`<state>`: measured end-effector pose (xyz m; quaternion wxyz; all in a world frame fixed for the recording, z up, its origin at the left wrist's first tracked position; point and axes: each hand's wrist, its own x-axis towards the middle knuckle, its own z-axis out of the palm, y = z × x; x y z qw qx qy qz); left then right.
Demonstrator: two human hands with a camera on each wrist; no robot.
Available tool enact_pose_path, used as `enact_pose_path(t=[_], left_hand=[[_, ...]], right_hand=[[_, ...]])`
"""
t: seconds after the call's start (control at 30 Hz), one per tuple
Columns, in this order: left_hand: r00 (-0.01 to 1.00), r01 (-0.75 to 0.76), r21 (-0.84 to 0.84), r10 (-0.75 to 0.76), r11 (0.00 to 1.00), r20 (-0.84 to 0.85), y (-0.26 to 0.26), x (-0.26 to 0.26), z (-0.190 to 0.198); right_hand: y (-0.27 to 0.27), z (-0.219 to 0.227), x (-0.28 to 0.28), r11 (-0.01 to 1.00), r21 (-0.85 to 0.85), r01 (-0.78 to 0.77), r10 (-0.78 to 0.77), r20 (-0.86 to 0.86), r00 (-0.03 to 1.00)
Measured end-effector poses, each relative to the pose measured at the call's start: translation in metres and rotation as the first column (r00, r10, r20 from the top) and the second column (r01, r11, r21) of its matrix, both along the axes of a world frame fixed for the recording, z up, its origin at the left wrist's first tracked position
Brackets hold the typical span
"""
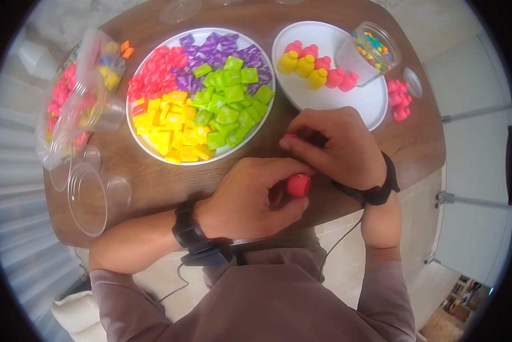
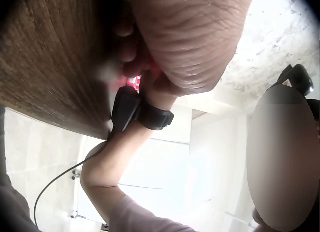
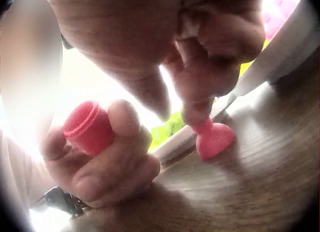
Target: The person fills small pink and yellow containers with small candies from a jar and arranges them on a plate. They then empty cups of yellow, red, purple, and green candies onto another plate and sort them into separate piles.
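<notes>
Container, red, in left hand

A brown wooden table with visible grain and a rounded edge is shown. Near its middle, a round white plate is set. To the right of that plate, an oval white plate is placed, and well to its right, pink pieces are heaped beside a disc-shaped lid. Just beyond the round plate's far-left edge, small orange pieces are laid. To its left, clear plastic bags and clear cups are crowded together; toward its near-left side, more clear containers are seen. Beyond it, clear round containers are partly cut off.
</notes>
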<state>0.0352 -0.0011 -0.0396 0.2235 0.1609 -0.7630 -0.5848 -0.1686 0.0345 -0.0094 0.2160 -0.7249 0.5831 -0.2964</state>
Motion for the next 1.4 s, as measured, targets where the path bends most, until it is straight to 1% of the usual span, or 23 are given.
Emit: enact_pose_path(t=[0.07, 0.1, 0.17, 0.23, 0.3, 0.33, 0.37, 0.4, 0.47, 0.5, 0.57, 0.6, 0.67, 0.7, 0.73, 0.8, 1.03, 1.1, 1.13, 1.2, 1.27, 1.3, 1.4], left_hand=[[0.999, 0.014, 0.004, -0.014, 1.0, 0.041, 0.0, 0.001, 0.002], [0.999, 0.006, 0.021, -0.007, 1.0, 0.033, 0.001, 0.0, -0.002], [1.0, 0.008, 0.024, -0.008, 1.0, 0.014, 0.002, -0.001, -0.005], [0.999, -0.005, 0.05, 0.003, 0.999, 0.044, 0.001, 0.0, -0.005], [0.998, -0.007, 0.044, 0.005, 0.999, 0.057, 0.0, 0.0, 0.002], [0.997, -0.013, 0.04, 0.01, 0.999, 0.073, 0.001, 0.0, 0.004], [0.998, -0.005, 0.042, 0.002, 0.999, 0.067, 0.001, -0.001, 0.005], [0.998, -0.013, 0.041, 0.01, 0.999, 0.062, 0.002, -0.001, 0.005], [0.999, -0.021, 0.034, 0.02, 0.999, 0.05, 0.001, -0.002, 0.006], [0.999, -0.027, 0.016, 0.027, 1.0, 0.046, 0.002, -0.001, 0.006], [0.999, -0.029, -0.006, 0.029, 1.0, 0.039, 0.002, -0.001, 0.003], [0.999, -0.03, -0.015, 0.031, 0.999, 0.023, 0.002, -0.001, 0.0], [1.0, -0.025, -0.022, 0.026, 0.999, 0.007, 0.003, -0.002, -0.003], [1.0, -0.029, -0.031, 0.029, 0.999, 0.007, 0.003, -0.002, -0.004], [0.999, -0.034, -0.039, 0.035, 0.999, 0.007, 0.003, -0.002, -0.005], [0.999, -0.031, -0.039, 0.031, 0.999, 0.015, 0.003, -0.001, -0.004], [0.999, -0.022, -0.011, 0.022, 1.0, 0.043, 0.002, 0.0, -0.002], [0.999, -0.033, -0.011, 0.034, 0.999, 0.037, 0.002, -0.001, -0.002], [0.999, -0.045, -0.01, 0.046, 0.999, 0.029, 0.003, -0.002, -0.003], [0.998, -0.054, 0.028, 0.053, 0.998, 0.028, 0.002, -0.002, -0.005], [0.997, -0.064, 0.069, 0.061, 0.996, 0.04, 0.001, -0.001, -0.007], [0.997, -0.068, 0.132, 0.063, 0.989, 0.042, -0.001, -0.003, -0.009], [0.996, -0.074, 0.247, 0.062, 0.966, 0.058, -0.001, -0.003, -0.009]], right_hand=[[0.001, 0.003, -0.002, 0.997, 0.045, 0.061, -0.071, 0.252, 0.965], [0.001, 0.005, -0.006, 0.996, 0.038, 0.08, -0.087, 0.248, 0.965], [-0.003, 0.013, -0.016, 0.947, -0.021, 0.321, -0.289, 0.388, 0.875], [0.0, 0.042, -0.029, 0.9, -0.029, 0.435, -0.375, 0.458, 0.806], [-0.003, 0.064, -0.051, 0.874, -0.159, 0.459, -0.398, 0.308, 0.864], [-0.009, 0.079, -0.063, 0.887, -0.147, 0.437, -0.405, 0.205, 0.891], [-0.016, 0.091, -0.08, 0.893, -0.037, 0.448, -0.442, 0.107, 0.891], [-0.024, 0.096, -0.098, 0.89, -0.042, 0.454, -0.448, 0.102, 0.888], [-0.042, 0.105, -0.124, 0.914, 0.003, 0.406, -0.385, -0.311, 0.869], [-0.049, 0.107, -0.128, 0.913, -0.003, 0.408, -0.389, -0.315, 0.866], [-0.062, 0.106, -0.129, 0.918, 0.213, 0.333, -0.234, -0.386, 0.892], [-0.069, 0.104, -0.131, 0.917, 0.21, 0.338, -0.24, -0.388, 0.89], [-0.079, 0.093, -0.134, 0.96, 0.113, 0.257, -0.149, -0.572, 0.807], [-0.079, 0.084, -0.135, 0.973, 0.023, 0.229, -0.19, -0.482, 0.856], [-0.082, 0.084, -0.135, 0.973, 0.026, 0.23, -0.19, -0.483, 0.855], [-0.089, 0.087, -0.134, 0.956, 0.15, 0.252, -0.145, -0.505, 0.851], [-0.078, 0.092, -0.144, 0.954, 0.14, 0.266, -0.177, -0.454, 0.873], [-0.055, 0.112, -0.129, 0.886, 0.164, 0.433, -0.395, -0.22, 0.892], [-0.046, 0.11, -0.123, 0.889, 0.169, 0.426, -0.386, -0.225, 0.895], [-0.026, 0.103, -0.105, 0.925, 0.104, 0.365, -0.375, 0.101, 0.921], [-0.004, 0.094, -0.08, 0.959, 0.168, 0.227, -0.263, 0.239, 0.935], [0.007, 0.097, -0.059, 0.941, 0.244, 0.234, -0.297, 0.265, 0.917], [0.022, 0.074, -0.031, 0.947, 0.294, 0.133, -0.224, 0.301, 0.927]])
